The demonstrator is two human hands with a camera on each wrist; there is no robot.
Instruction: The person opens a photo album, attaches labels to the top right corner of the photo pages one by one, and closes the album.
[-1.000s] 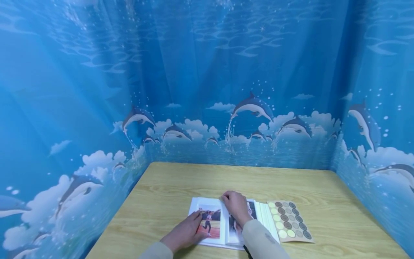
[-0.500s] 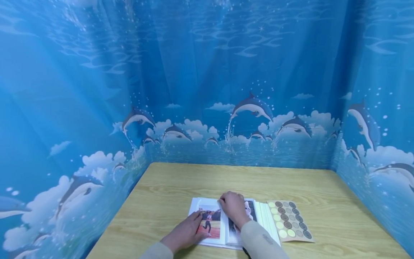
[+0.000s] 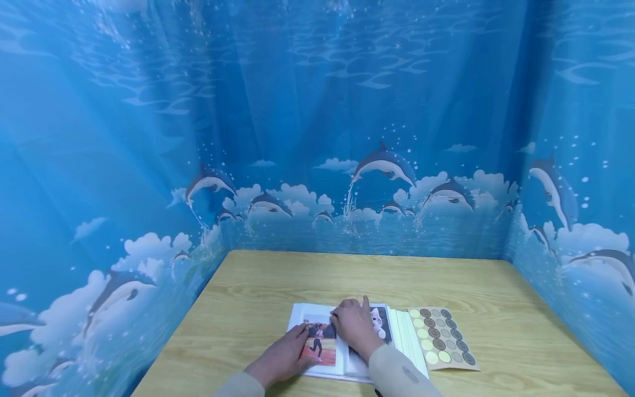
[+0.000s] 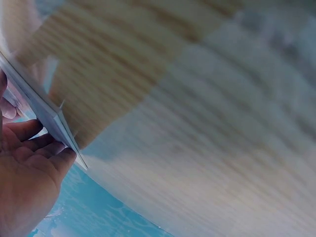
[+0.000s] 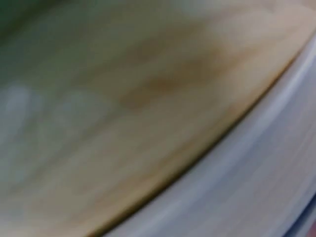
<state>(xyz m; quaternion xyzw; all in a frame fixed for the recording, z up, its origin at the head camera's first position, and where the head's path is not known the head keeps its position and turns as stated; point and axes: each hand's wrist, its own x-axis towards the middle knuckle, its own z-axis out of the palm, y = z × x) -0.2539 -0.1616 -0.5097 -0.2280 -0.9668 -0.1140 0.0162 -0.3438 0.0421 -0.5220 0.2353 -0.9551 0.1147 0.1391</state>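
An open photo album (image 3: 342, 370) lies on the table, its left page showing a photo of a runner (image 3: 318, 347). My left hand (image 3: 281, 355) rests on that page, fingers over the photo's left edge. In the left wrist view the left hand's fingers (image 4: 52, 148) are at the album's edge (image 4: 59, 123). My right hand (image 3: 354, 325) is over the middle of the album, with fingertips bent down by the runner photo's upper right corner and one finger raised. What lies under those fingertips is hidden. The right page holds a dark photo with a white kitten (image 3: 378, 324), partly covered by the right hand.
To the right of the album lies a sheet of round stickers (image 3: 443, 339) in yellow, brown and grey. The wooden table (image 3: 278, 273) is bounded by blue dolphin-print curtains (image 3: 317, 138). The right wrist view is blurred, with a pale album edge (image 5: 237, 168).
My right hand has shifted left and slightly down, from the top of the album's middle to the runner photo's corner, uncovering more of the kitten photo. The left hand stays put.
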